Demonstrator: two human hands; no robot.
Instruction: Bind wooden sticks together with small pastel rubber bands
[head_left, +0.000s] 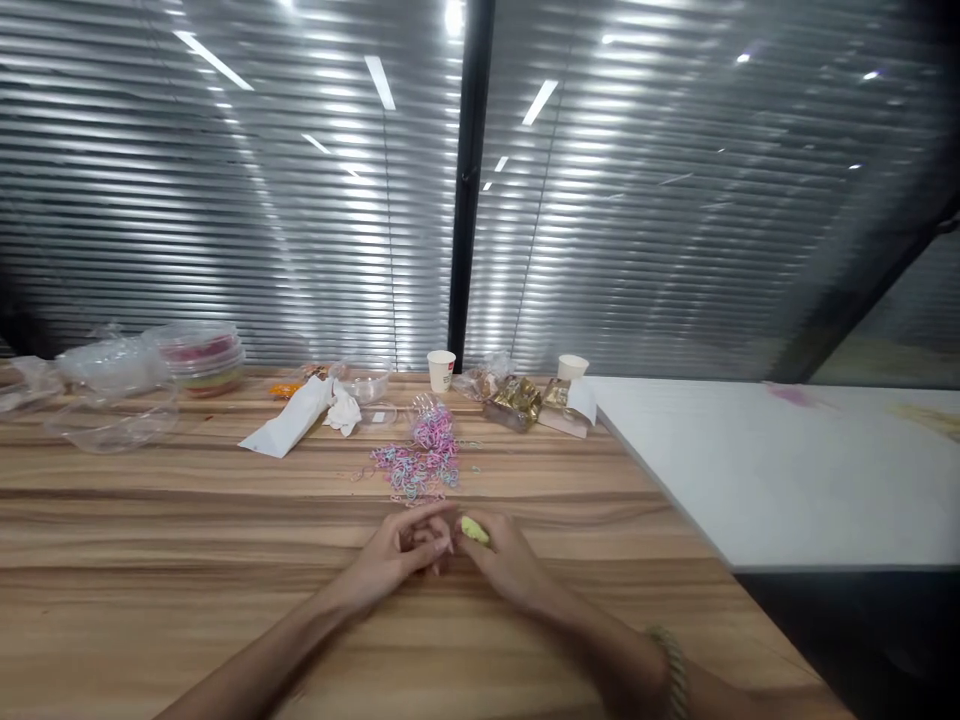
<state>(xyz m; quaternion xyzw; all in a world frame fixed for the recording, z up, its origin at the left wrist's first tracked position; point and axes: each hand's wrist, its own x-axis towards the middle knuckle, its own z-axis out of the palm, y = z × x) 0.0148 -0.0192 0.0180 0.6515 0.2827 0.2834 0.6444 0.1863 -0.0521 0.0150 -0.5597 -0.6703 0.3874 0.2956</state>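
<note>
My right hand is closed round a small yellow-green lump, which shows between thumb and fingers; its exact kind is unclear. Close beside it on the left, my left hand has its index finger reaching toward the right hand, while thumb and other fingers curl together. Whatever may be in that pinch is too small to make out. Just beyond both hands lies a loose heap of small pink, purple and turquoise rings, like rubber bands, spilling from a clear plastic container.
Along the back stand a paper cup, gold wrappers, a crumpled tissue and a white paper sleeve. Stacked clear tubs sit far left on the wooden table. A white surface adjoins at right.
</note>
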